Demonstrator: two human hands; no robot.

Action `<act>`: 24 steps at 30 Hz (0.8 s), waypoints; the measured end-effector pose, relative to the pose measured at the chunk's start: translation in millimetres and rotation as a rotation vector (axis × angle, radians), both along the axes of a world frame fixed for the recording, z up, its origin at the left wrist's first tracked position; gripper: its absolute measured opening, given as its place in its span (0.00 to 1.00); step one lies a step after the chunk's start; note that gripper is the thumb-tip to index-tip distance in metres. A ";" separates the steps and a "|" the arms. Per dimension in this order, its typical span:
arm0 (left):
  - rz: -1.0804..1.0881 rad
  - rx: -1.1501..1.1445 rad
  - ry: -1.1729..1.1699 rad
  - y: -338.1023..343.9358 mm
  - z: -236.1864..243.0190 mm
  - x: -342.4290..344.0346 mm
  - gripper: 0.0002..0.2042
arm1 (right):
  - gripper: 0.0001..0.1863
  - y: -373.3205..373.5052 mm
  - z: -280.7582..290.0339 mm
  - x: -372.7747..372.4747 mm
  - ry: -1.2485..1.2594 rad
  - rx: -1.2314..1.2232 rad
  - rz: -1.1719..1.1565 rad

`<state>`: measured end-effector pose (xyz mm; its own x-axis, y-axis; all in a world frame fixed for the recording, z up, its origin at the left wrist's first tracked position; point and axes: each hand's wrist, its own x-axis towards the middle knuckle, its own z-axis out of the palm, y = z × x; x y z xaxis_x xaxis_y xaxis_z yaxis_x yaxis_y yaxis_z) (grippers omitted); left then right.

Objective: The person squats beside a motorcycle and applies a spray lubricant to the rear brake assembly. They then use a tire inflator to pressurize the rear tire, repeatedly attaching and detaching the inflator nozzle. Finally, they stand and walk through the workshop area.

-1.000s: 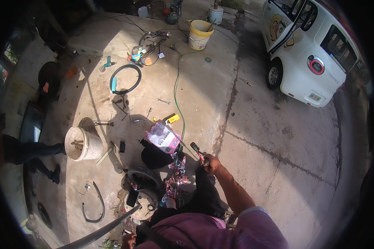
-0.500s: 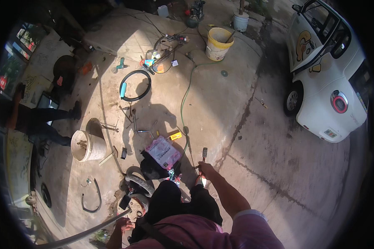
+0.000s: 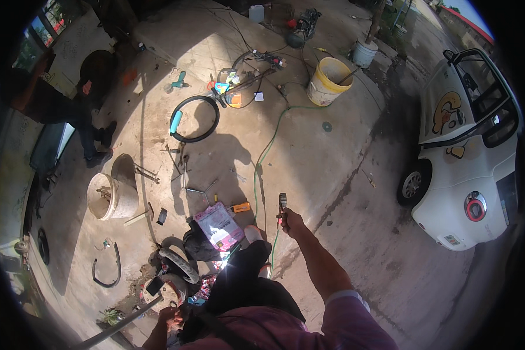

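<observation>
My right hand [image 3: 291,224] is closed round the red handle of a short tool [image 3: 283,201] with a dark, flat, ribbed head that looks like a brush. It is held out in front of me above the concrete. Low in the view, my left hand [image 3: 168,317] has its fingers curled; what they hold, if anything, is too small to tell. Beside it runs a long dark bar [image 3: 122,324]. Just beyond lie a tyre [image 3: 179,266] and a black phone-like object [image 3: 154,285]. A pink and white package [image 3: 219,226] lies near my feet, with a yellow-orange box [image 3: 240,207] next to it.
Ahead lie a black tyre loop [image 3: 216,125], a green power drill [image 3: 179,80] and a green hose [image 3: 269,149]. A white bucket [image 3: 125,198] and wrenches [image 3: 147,174] are at left. A yellow-rimmed bucket [image 3: 316,96] stands farther off. A white car [image 3: 449,204] is at right; another person [image 3: 70,116] stands far left.
My view has shifted, and the car and the buckets sit elsewhere in it. My right hand still grips the tool, now farther from my feet. One leg has stepped forward beside the package.
</observation>
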<state>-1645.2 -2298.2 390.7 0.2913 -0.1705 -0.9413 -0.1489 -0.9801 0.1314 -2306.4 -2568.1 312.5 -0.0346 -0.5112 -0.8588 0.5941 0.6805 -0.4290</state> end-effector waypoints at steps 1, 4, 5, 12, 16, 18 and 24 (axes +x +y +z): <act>-0.004 -0.029 -0.010 -14.3 -1.2 -8.6 0.08 | 0.16 -11.9 -2.2 -4.5 0.026 0.012 0.000; 0.059 -0.031 0.036 -61.3 8.3 -35.1 0.06 | 0.18 -66.1 -2.6 -15.5 0.078 0.005 0.035; 0.061 -0.027 0.022 -77.3 12.5 -48.4 0.06 | 0.19 -82.5 -1.4 -20.6 0.077 -0.009 0.064; -0.044 -0.027 -0.048 -153.0 41.9 -69.2 0.15 | 0.21 -152.9 25.1 -23.7 0.106 0.046 0.132; 0.108 -0.064 -0.015 -156.2 17.1 -57.9 0.09 | 0.19 -192.4 54.1 -29.6 0.106 0.053 0.199; 0.179 -0.110 0.061 -159.5 30.6 -80.4 0.09 | 0.20 -215.9 66.1 -35.0 0.119 0.042 0.231; 0.204 -0.064 -0.033 -148.3 40.2 -134.5 0.10 | 0.18 -304.8 103.5 -21.1 0.135 -0.017 0.350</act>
<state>-1779.8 -2446.6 430.9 0.3560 -0.1639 -0.9200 0.0461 -0.9802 0.1924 -2327.5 -2872.8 416.0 0.0323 -0.5267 -0.8495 0.2640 0.8242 -0.5010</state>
